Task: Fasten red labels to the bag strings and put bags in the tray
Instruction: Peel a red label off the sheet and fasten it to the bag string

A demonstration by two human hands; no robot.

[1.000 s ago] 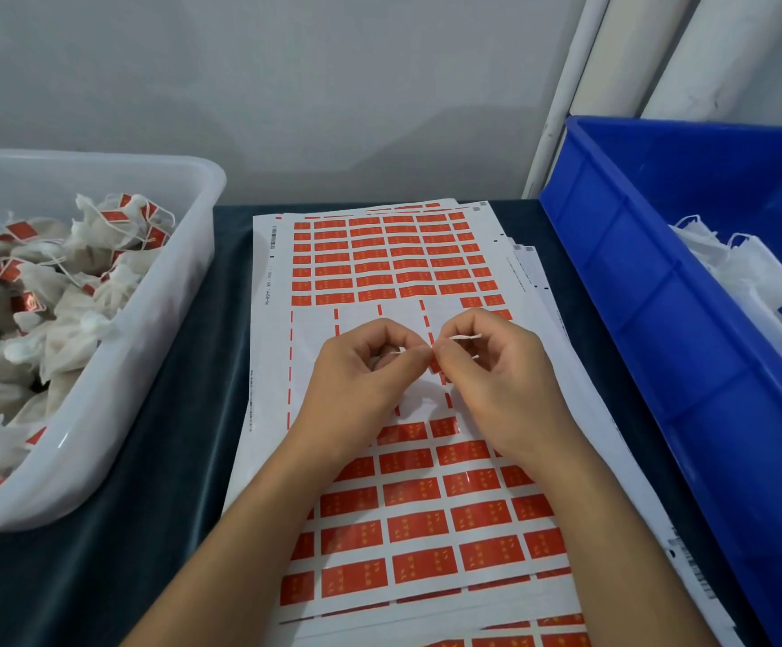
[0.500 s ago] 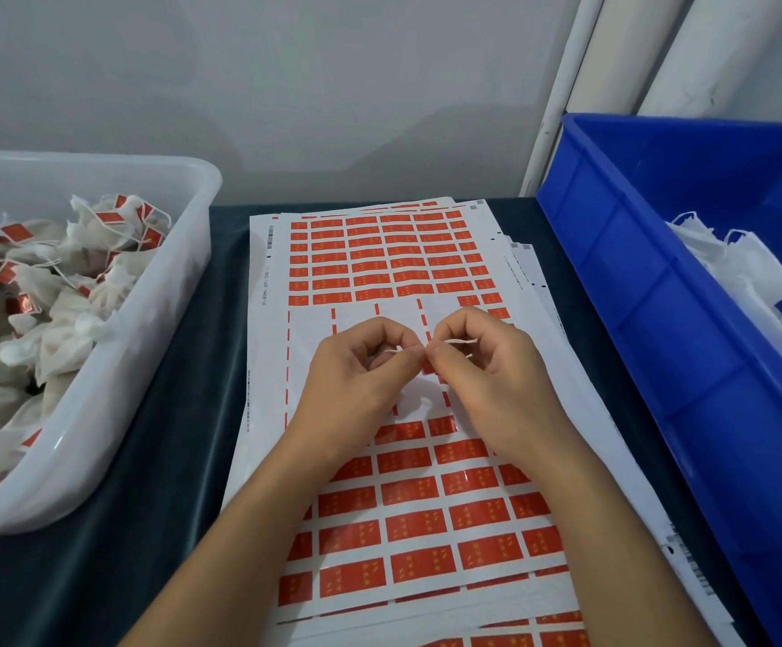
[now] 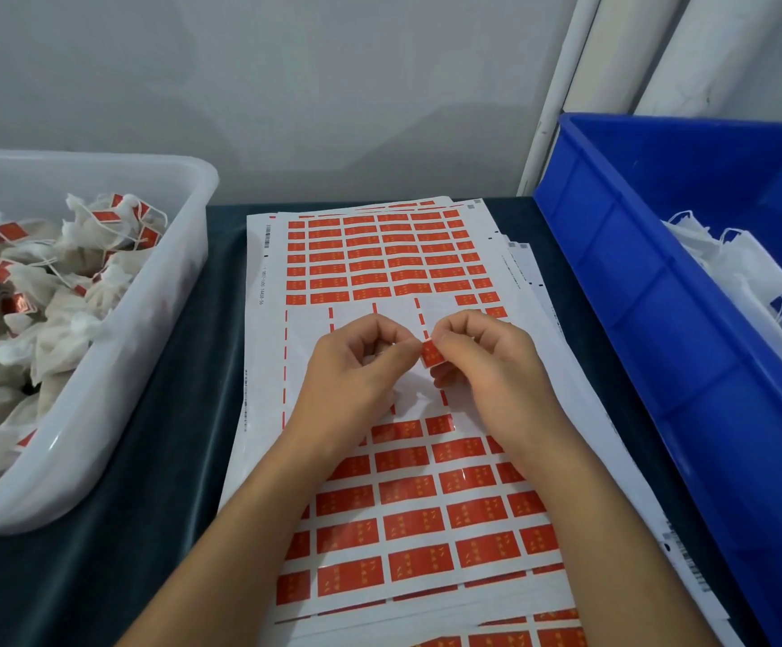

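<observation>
Both hands meet over the middle of the label sheet, which tops a stack of sheets on the dark tabletop. The right hand pinches a small red label between thumb and forefinger. The left hand has its fingers curled, thumb and forefinger closed right beside the label; it appears to hold the bag's string, though the string and the bag itself are mostly hidden behind the fingers. The step in hand looks like folding the label around the string.

The white tray at the left holds a heap of labelled bags; the blue bin at the right holds unlabelled bags.

The main risk is a crooked fold: if the two sticky halves meet off-square, adhesive stays exposed at the edge and could catch on other bags in the tray. The thin string could also slip out of the fold before the halves are pressed, leaving a label stuck to itself and attached to nothing. The adhesive may cling to a fingertip instead, pulling the label off line when the pinch releases.
</observation>
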